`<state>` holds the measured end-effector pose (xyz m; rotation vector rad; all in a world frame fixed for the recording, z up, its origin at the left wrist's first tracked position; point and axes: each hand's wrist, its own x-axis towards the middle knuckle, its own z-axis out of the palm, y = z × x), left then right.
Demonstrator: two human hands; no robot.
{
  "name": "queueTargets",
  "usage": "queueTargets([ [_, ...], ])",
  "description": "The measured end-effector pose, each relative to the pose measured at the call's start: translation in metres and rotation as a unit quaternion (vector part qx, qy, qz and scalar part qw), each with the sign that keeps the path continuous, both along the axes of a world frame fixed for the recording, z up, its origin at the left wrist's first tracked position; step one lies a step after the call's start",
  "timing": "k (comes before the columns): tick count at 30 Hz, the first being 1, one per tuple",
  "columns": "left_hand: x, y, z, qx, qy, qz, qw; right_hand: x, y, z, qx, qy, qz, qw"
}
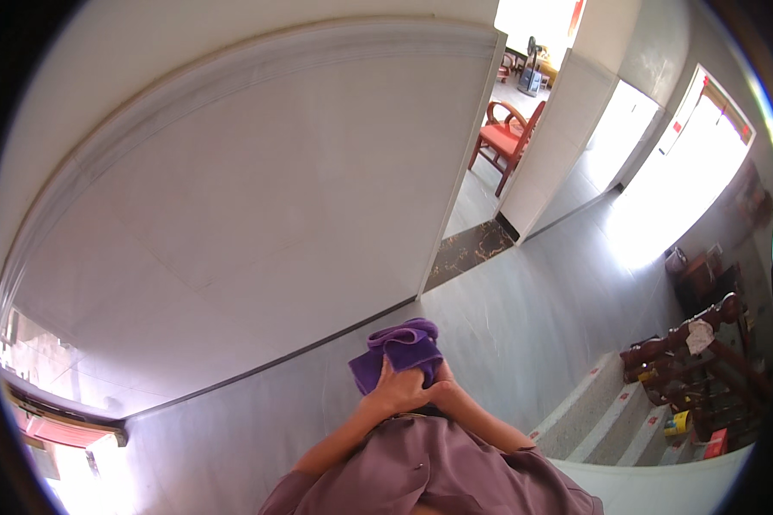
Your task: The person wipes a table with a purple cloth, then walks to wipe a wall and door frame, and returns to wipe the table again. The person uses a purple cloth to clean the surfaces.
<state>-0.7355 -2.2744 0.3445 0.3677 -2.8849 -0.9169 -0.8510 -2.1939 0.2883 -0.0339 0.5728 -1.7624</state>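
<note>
A folded purple cloth (404,351), towel-like with a stitched edge, is bunched up in front of my waist. My left hand (399,389) grips it from the near side, the thumb lying up along the fabric. Close against it, my right hand (446,385) holds the cloth's right side, its fingers mostly hidden behind the folds. Both forearms reach forward from short mauve sleeves.
A pale tiled wall (264,193) runs along the left and front. Beyond a dark marble threshold (470,254) stands a red-seated wooden chair (505,135). At right, stone stairs (612,418) with a dark wooden banister (683,335) carry cans and boxes.
</note>
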Motion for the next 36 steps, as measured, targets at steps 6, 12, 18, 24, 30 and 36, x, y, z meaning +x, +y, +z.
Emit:
queueTargets([
  [6, -0.057, -0.082, 0.022, 0.112, 0.107, 0.053, 0.987, -0.064, -0.086, -0.01, 0.006, -0.024, 0.041, 0.999],
  [12, -0.102, -0.148, 0.079, -0.108, 0.105, 0.07, 0.986, -0.094, -0.163, 0.014, -0.026, 0.026, 0.051, 0.998],
  [18, -0.114, -0.166, 0.098, -0.126, 0.019, -0.054, 0.99, -0.08, -0.207, 0.041, -0.101, -0.092, 0.089, 0.987],
  [24, -0.07, -0.213, 0.125, -0.053, 0.122, 0.091, 0.987, -0.212, -0.2, 0.027, -0.26, 0.071, -0.183, 0.946],
  [30, -0.022, -0.232, 0.047, 0.074, 0.082, 0.23, 0.967, -0.296, -0.193, 0.18, -0.19, 0.374, -0.558, 0.716],
  [36, 0.001, -0.257, 0.033, 0.012, 0.104, 0.202, 0.974, -0.21, -0.353, 0.286, -0.014, 0.779, -0.547, 0.306],
])
